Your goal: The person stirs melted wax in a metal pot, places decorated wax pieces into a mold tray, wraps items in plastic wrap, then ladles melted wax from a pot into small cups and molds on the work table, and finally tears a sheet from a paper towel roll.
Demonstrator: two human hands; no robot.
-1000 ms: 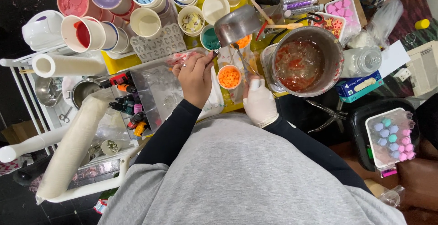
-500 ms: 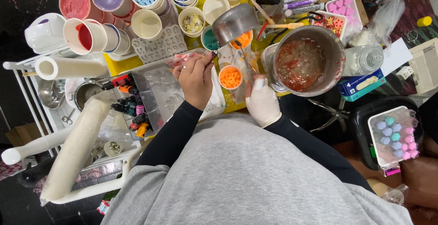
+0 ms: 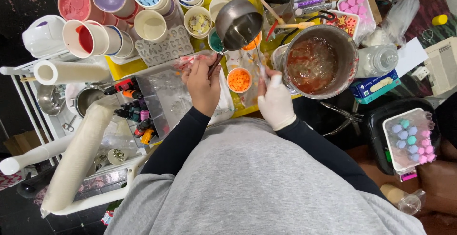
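While my left hand (image 3: pixel 203 88) grips the handle of the small steel ladle (image 3: pixel 238 23) at 12 o'clock, my gloved right hand (image 3: pixel 276 102) pinches a thin stick (image 3: pixel 262 68) beside the orange cup (image 3: pixel 238 80); pouring seems underway, needing a steady tilt.

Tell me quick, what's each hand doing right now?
Left hand: closed on the handle of the small metal pot.
Right hand, gloved: closed around a thin tool; what kind cannot be told.

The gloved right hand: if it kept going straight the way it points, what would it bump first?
Probably the big metal pot of red liquid; the right hand points up toward its near rim, though depth is unclear.
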